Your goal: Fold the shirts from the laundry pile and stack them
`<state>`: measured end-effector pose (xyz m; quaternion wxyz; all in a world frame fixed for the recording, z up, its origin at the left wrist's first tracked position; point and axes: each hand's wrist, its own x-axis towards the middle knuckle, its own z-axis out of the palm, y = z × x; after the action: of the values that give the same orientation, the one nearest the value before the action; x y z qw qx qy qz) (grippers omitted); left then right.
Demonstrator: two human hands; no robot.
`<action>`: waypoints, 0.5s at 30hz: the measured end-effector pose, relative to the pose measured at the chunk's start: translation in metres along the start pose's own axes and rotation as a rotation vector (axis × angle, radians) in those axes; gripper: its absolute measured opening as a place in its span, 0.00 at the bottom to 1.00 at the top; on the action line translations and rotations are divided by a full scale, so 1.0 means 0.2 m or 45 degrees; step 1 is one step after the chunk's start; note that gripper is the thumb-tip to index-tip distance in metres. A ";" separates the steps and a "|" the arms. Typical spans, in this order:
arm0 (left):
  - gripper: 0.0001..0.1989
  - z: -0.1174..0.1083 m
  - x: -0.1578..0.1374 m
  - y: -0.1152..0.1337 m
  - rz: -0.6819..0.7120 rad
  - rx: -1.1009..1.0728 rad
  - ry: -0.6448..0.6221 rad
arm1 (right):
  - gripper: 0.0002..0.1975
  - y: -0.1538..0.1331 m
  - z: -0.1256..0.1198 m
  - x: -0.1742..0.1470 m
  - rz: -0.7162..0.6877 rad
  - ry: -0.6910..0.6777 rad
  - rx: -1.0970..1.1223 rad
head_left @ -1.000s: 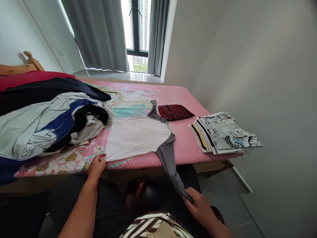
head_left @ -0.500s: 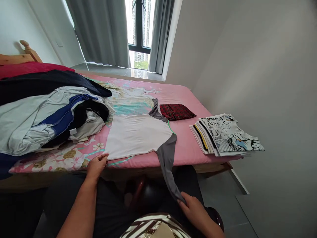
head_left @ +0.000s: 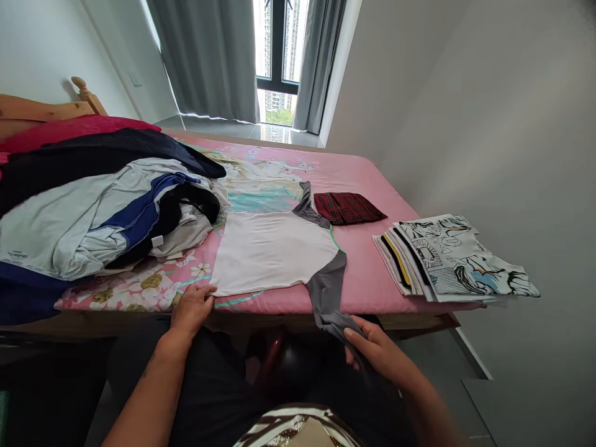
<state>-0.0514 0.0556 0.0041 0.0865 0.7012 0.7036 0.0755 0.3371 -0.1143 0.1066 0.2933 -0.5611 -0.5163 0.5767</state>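
Note:
A white shirt [head_left: 274, 251] with grey sleeves and green neck trim lies flat on the pink bed, its hem toward the left. At the near hem corner, my left hand [head_left: 192, 308] pinches the fabric against the bed edge. My right hand [head_left: 372, 344] grips the near grey sleeve [head_left: 328, 285], which hangs over the front edge and bunches at my fingers. The other grey sleeve [head_left: 307, 205] stretches away across the bed. Just beyond the neckline rests a folded red plaid garment [head_left: 351, 208].
A large heap of clothes [head_left: 93, 211] covers the bed's left side. Folded clothes [head_left: 447, 257] form a stack at the right end, overhanging the corner. The pink floral bedsheet [head_left: 153, 285] shows around them. Grey curtains [head_left: 209, 62] and a window are behind.
My right hand has risen toward the bed edge, drawing the end of the near sleeve up so that it folds. My left hand stays at the hem corner. The view has shifted slightly left.

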 end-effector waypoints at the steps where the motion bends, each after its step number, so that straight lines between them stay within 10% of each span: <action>1: 0.18 -0.01 0.00 -0.01 0.022 0.006 0.002 | 0.17 -0.03 0.01 0.04 -0.025 -0.003 -0.024; 9: 0.16 0.02 0.02 -0.05 0.147 -0.023 0.072 | 0.02 0.11 -0.03 0.34 -0.159 0.432 -0.912; 15: 0.16 0.03 0.02 -0.05 0.194 -0.068 0.097 | 0.13 0.35 -0.26 0.43 -0.088 0.789 -0.651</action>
<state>-0.0605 0.0595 -0.0033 0.0725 0.7468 0.6487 0.1273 0.3851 -0.0416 0.0211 0.3050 -0.7456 -0.5489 0.2230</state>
